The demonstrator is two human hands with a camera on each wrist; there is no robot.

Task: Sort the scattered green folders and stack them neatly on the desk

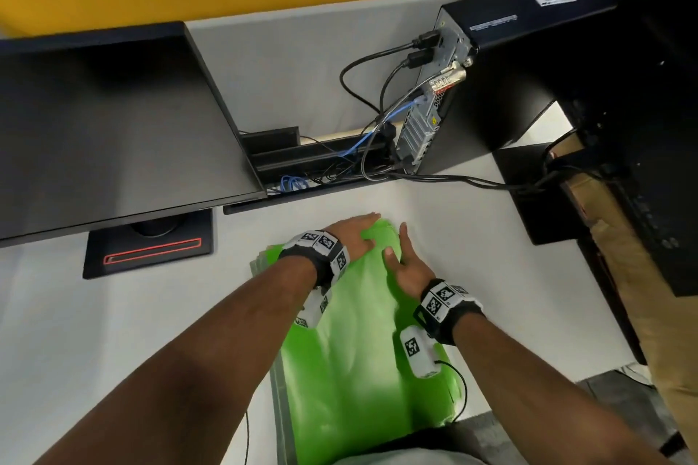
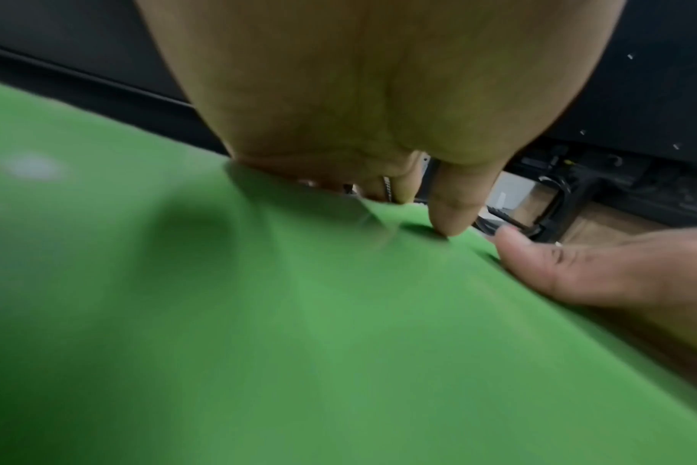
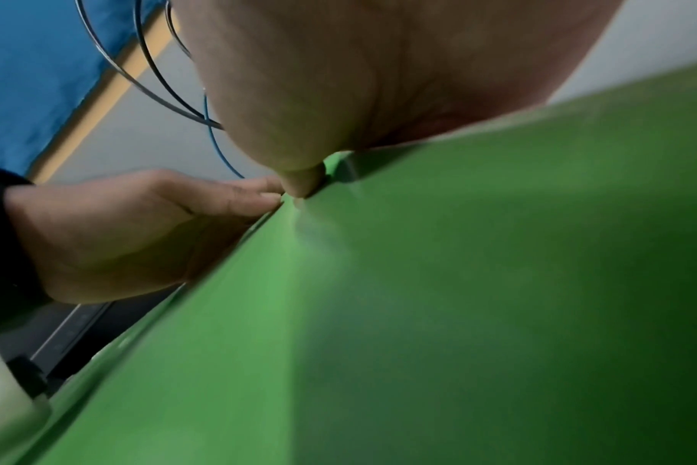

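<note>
My white desk (image 1: pixel 472 238) has the green folders (image 1: pixel 351 370) lying near its front edge, a monitor stand (image 1: pixel 151 253) back left, computer tower (image 1: pixel 472 94) back right.

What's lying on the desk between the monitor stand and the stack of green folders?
Nothing: the head view shows only bare white desk between the monitor stand and the green folders.

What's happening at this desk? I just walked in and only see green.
A person is squaring a pile of green folders on the white desk. The left hand and right hand both lie flat with straight fingers at the far end of the top folder. Edges of lower folders show at the left.
</note>
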